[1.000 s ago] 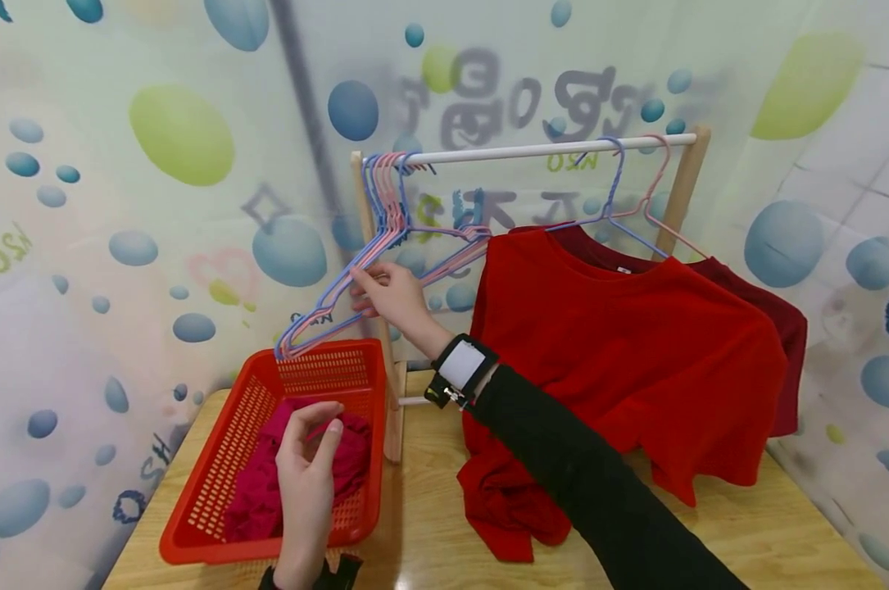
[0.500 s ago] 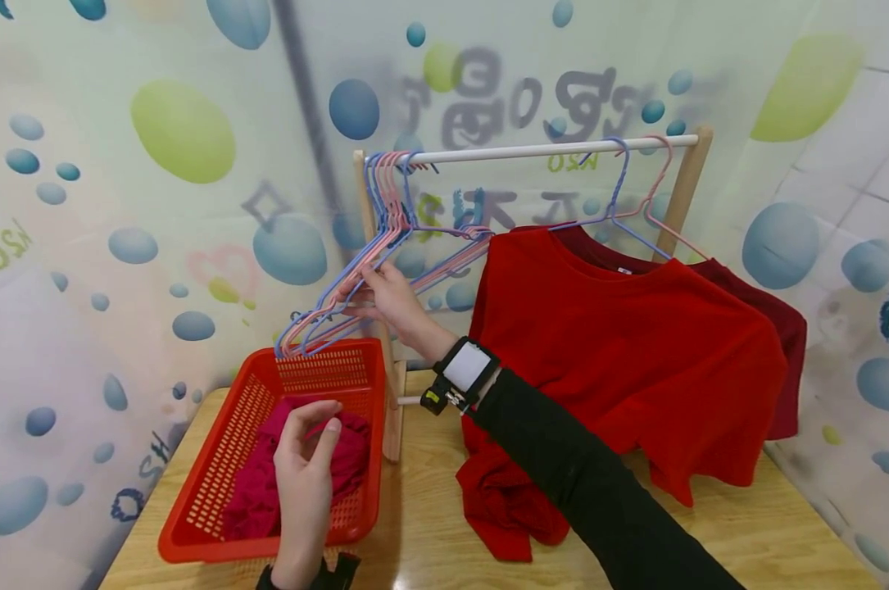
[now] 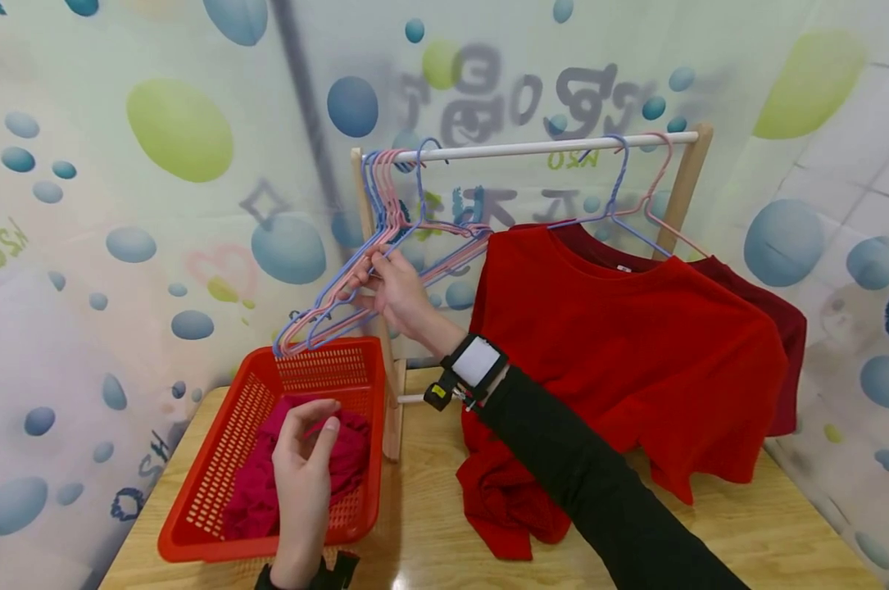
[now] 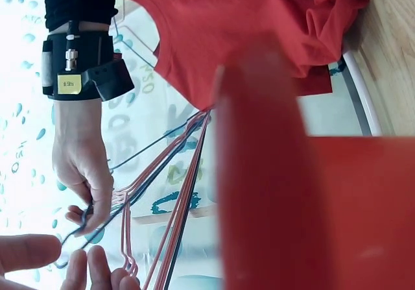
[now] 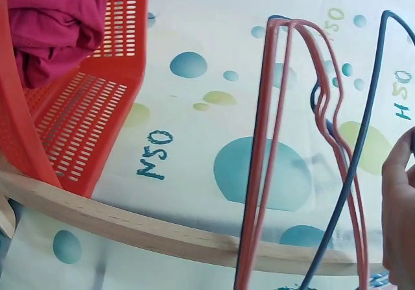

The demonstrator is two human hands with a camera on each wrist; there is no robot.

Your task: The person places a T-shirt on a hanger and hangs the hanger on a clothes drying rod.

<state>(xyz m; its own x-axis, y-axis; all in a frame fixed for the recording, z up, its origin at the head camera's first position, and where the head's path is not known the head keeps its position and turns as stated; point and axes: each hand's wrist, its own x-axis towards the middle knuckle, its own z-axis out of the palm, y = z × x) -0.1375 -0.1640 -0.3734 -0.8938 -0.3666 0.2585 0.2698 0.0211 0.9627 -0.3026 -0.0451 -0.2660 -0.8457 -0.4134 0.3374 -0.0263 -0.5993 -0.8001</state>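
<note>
My right hand (image 3: 402,291) pinches the sloping arm of the front blue hanger (image 3: 421,192) between thumb and fingers. That hanger's hook sits on the white rail (image 3: 503,151), a little to the right of a bunch of pink and blue hangers (image 3: 388,192). In the right wrist view the blue hanger (image 5: 367,124) stands apart from the pink ones. My left hand (image 3: 302,471) hovers over the red basket (image 3: 193,483) with its fingers loosely bent and nothing in them. A crumpled magenta garment (image 3: 248,496) lies inside the basket.
A bright red shirt (image 3: 621,344) hangs on a blue hanger, and a dark red shirt (image 3: 786,360) hangs behind it on a pink one. The rack's wooden posts (image 3: 687,192) stand on a wooden table (image 3: 422,508). A patterned curtain (image 3: 267,115) hangs behind.
My right hand has taken the front blue hanger and drawn it slightly right, so its hook stands apart from the bunch. My left hand has stayed nearly still.
</note>
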